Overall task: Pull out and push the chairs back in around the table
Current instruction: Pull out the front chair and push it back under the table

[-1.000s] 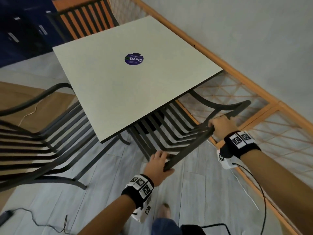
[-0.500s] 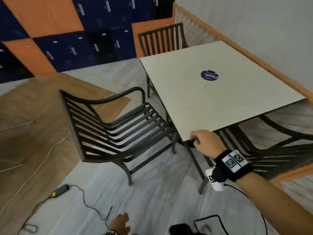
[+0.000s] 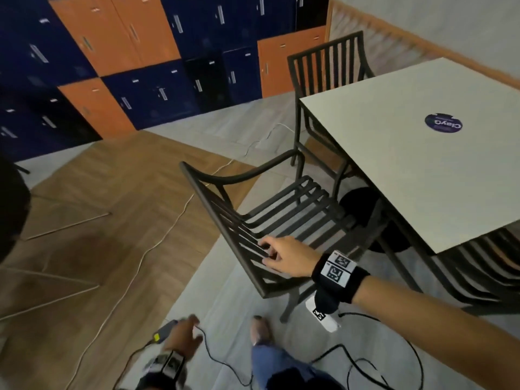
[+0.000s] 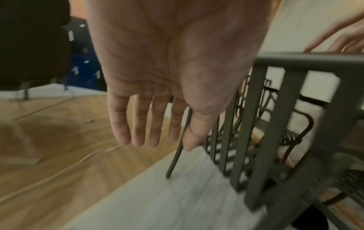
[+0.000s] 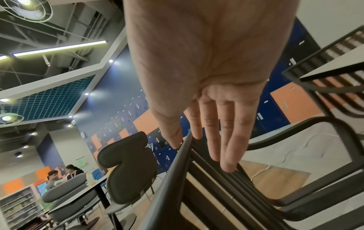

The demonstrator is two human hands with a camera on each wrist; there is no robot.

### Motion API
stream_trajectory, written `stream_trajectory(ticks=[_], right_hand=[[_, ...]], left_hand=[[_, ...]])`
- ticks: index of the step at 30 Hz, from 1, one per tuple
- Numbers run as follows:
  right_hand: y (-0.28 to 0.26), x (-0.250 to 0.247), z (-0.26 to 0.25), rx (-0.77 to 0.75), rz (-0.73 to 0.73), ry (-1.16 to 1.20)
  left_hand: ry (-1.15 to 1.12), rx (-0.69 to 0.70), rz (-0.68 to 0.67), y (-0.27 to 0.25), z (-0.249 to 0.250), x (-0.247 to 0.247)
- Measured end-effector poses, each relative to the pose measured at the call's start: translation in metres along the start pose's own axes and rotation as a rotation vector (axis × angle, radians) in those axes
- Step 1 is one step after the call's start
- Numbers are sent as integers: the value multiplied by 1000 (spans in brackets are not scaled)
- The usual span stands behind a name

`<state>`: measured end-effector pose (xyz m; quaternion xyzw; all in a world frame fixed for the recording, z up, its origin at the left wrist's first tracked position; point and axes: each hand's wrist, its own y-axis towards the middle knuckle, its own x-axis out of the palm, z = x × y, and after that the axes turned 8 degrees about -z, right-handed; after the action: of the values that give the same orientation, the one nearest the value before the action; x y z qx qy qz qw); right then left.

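A dark metal slatted chair (image 3: 284, 212) stands pulled out from the left side of the pale square table (image 3: 408, 175). My right hand (image 3: 267, 252) lies on its backrest near the top rail. In the right wrist view that hand (image 5: 201, 154) has straight fingers on the slats (image 5: 212, 175) and the thumb at the rail's outer edge. My left hand (image 3: 185, 330) hangs low by the floor, holding nothing; in the left wrist view my left hand (image 4: 165, 144) has its fingers straight beside the chair's back (image 4: 275, 124). Two more chairs, one at the far side (image 3: 326, 63) and one at the right (image 3: 478, 271), sit tucked in.
Black and white cables and a power adapter (image 3: 164, 330) lie on the floor by my foot (image 3: 260, 330). Blue and orange lockers (image 3: 126, 52) line the far wall. The table's round black base (image 3: 363, 206) sits under it. A wooden railing runs behind the table.
My view has swung left. My right hand left the table-corner area and came onto the left chair's backrest. My left hand let go of the right chair and dropped low.
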<state>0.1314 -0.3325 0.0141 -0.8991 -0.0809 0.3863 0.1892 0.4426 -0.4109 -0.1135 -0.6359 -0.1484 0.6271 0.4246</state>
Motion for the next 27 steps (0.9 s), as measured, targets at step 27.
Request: stream_trajectory(ticks=[27], right_hand=[[133, 71, -92, 855, 104, -72]], left_hand=[[1090, 976, -107, 257, 77, -374]])
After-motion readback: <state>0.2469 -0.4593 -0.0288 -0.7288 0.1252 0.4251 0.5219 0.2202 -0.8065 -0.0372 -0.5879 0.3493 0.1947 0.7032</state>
